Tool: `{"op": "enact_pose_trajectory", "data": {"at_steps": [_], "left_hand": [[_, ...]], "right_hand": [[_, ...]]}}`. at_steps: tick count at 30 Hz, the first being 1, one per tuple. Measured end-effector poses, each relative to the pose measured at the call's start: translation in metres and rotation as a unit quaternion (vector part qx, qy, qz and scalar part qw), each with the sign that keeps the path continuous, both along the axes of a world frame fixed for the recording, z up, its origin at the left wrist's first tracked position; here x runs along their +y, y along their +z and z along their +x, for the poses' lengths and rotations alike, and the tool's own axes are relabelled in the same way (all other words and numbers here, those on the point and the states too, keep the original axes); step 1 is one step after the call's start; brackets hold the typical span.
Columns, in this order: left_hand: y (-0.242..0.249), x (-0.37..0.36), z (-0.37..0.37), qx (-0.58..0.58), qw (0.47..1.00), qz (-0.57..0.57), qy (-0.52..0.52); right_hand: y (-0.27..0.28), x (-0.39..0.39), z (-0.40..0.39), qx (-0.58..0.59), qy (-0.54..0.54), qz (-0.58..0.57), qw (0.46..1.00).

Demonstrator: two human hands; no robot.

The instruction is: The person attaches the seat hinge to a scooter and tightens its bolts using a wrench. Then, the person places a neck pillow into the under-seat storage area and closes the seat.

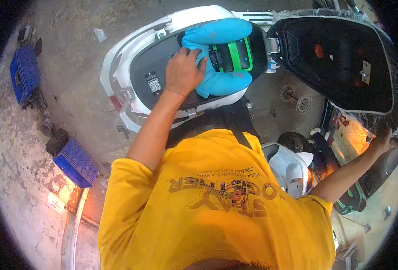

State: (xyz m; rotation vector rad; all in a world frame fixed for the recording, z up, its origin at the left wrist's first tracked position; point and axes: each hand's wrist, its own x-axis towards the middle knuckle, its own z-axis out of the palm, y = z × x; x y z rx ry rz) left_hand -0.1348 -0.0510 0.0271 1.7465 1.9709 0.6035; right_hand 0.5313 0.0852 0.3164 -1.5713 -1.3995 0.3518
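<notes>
My left hand (185,69) is curled over the middle bend of a light blue neck pillow (217,32), gripping it. The U-shaped pillow lies in the dark storage compartment (140,63) of a white scooter (118,58). Between its two arms sits a bright green and black object (235,56), whose kind I cannot make out. On the compartment floor to the left of my hand is a label with a QR code (153,84). My right hand (382,141) reaches out to the far right, near a dark rounded part; its fingers are mostly hidden at the view's edge.
The scooter's seat (338,63) is hinged up to the right, its dark underside showing. Two blue boxes (25,74) (76,163) stand along the left wall. White bodywork (284,166) and a wheel (293,141) are at right. A scrap (99,34) lies on the floor (73,67).
</notes>
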Motion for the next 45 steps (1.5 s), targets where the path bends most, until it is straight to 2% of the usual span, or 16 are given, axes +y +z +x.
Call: {"op": "enact_pose_trajectory", "data": {"at_steps": [1, 5, 6, 13, 15, 18, 19, 21, 23, 24, 29, 31, 35, 37, 39, 45], "left_hand": [[0.0, 0.009, 0.003, -0.002, 1.0, -0.001, 0.001], [0.002, 0.046, 0.012, 0.027, 0.992, -0.072, 0.104], [-0.001, 0.051, 0.014, 0.038, 0.989, -0.08, 0.119], [-0.01, 0.064, 0.025, 0.048, 0.987, -0.101, 0.119], [-0.011, 0.064, 0.025, 0.061, 0.982, -0.118, 0.134], [-0.012, 0.065, 0.023, 0.045, 0.976, -0.154, 0.144], [-0.01, 0.065, 0.024, 0.046, 0.977, -0.154, 0.143], [-0.004, 0.066, 0.025, 0.046, 0.974, -0.167, 0.144], [-0.004, 0.067, 0.025, 0.054, 0.973, -0.168, 0.145], [-0.004, 0.068, 0.025, 0.061, 0.973, -0.17, 0.146], [-0.002, 0.071, 0.023, 0.051, 0.969, -0.19, 0.15], [0.0, 0.073, 0.026, 0.055, 0.971, -0.182, 0.147], [0.0, 0.068, 0.023, 0.078, 0.973, -0.16, 0.148], [0.005, 0.062, 0.014, 0.065, 0.973, -0.157, 0.156], [0.011, 0.048, -0.006, -0.03, 0.951, -0.189, 0.241], [-0.007, -0.047, -0.095, 0.0, 0.97, -0.044, 0.239]], "right_hand": [[-0.001, -0.006, -0.045, -0.035, 0.001, 0.066, 0.997], [0.003, -0.008, -0.084, -0.067, -0.041, 0.049, 0.996], [0.005, -0.007, 0.014, 0.073, -0.038, -0.032, 0.996], [0.005, -0.011, -0.009, 0.067, -0.105, -0.029, 0.992], [0.002, -0.014, -0.064, -0.019, -0.005, 0.031, 0.999], [0.012, -0.008, 0.087, 0.166, -0.094, -0.073, 0.979], [0.014, -0.009, 0.117, 0.167, -0.095, -0.073, 0.979], [0.016, -0.011, 0.152, 0.368, 0.024, -0.091, 0.925], [0.006, -0.013, 0.011, 0.132, -0.081, -0.054, 0.986], [0.001, -0.013, -0.072, 0.017, -0.153, -0.044, 0.987], [0.003, -0.009, 0.011, 0.062, -0.077, -0.044, 0.994], [-0.001, -0.008, 0.01, 0.043, -0.056, 0.033, 0.997], [0.001, -0.001, -0.039, -0.087, 0.023, 0.045, 0.995], [0.004, -0.005, -0.038, -0.071, 0.096, 0.042, 0.992], [-0.001, -0.01, -0.077, -0.049, -0.02, 0.043, 0.998], [0.006, -0.027, -0.152, -0.054, 0.017, 0.064, 0.996]]}}
